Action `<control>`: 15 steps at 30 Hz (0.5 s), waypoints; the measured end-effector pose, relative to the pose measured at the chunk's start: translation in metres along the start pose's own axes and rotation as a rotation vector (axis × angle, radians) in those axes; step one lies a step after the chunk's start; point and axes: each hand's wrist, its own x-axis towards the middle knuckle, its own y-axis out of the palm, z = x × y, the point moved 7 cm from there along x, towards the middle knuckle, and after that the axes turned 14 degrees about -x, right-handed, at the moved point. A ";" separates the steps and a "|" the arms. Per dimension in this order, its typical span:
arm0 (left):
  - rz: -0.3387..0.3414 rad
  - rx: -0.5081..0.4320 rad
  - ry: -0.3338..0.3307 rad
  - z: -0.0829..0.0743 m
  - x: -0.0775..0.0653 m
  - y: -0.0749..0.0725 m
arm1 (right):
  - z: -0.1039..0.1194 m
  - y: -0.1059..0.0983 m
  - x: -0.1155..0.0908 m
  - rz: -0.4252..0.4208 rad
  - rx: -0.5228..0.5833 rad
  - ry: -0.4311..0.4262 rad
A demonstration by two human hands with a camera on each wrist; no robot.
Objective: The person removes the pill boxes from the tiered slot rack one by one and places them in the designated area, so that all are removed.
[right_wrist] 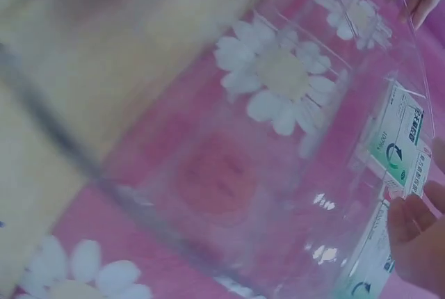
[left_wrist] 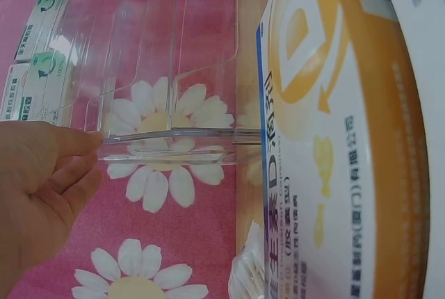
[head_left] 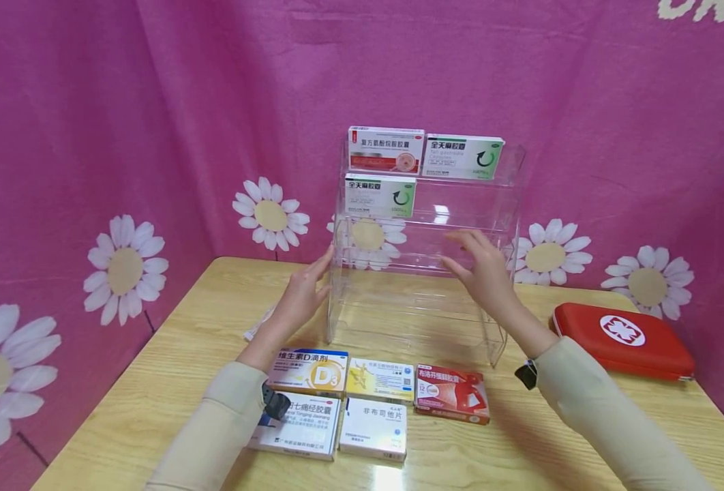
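Observation:
A clear tiered display rack (head_left: 454, 201) stands on the table. My left hand (head_left: 303, 290) touches its left side edge, fingers nearly straight; the left wrist view shows those fingertips (left_wrist: 90, 142) right at the clear panel. In front of the rack's middle tiers is my right hand (head_left: 485, 273), thumb and fingers apart with nothing between them. On the top tier sit a red-and-white medicine box (head_left: 386, 150) and a white-and-green medicine box (head_left: 462, 157). Another white-and-green box (head_left: 380, 196) leans on the second tier at the left.
Before the rack lie an orange-and-white D3 box (head_left: 309, 372), a yellow-and-white box (head_left: 380, 380), a red box (head_left: 452, 394) and two white boxes, one at left (head_left: 303, 426) and one at centre (head_left: 372, 428). A red zip case (head_left: 626, 341) lies right; a pink curtain (head_left: 245, 88) hangs behind.

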 end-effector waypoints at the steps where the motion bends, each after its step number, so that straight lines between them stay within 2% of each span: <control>1: -0.001 0.002 0.005 -0.001 0.000 -0.001 | 0.002 0.002 0.009 -0.004 0.006 -0.001; 9: -0.003 -0.006 0.001 0.000 0.000 -0.003 | 0.011 0.025 0.077 0.032 -0.010 -0.004; 15: 0.013 -0.024 -0.004 0.000 0.000 -0.001 | 0.008 0.040 0.099 0.080 -0.044 0.017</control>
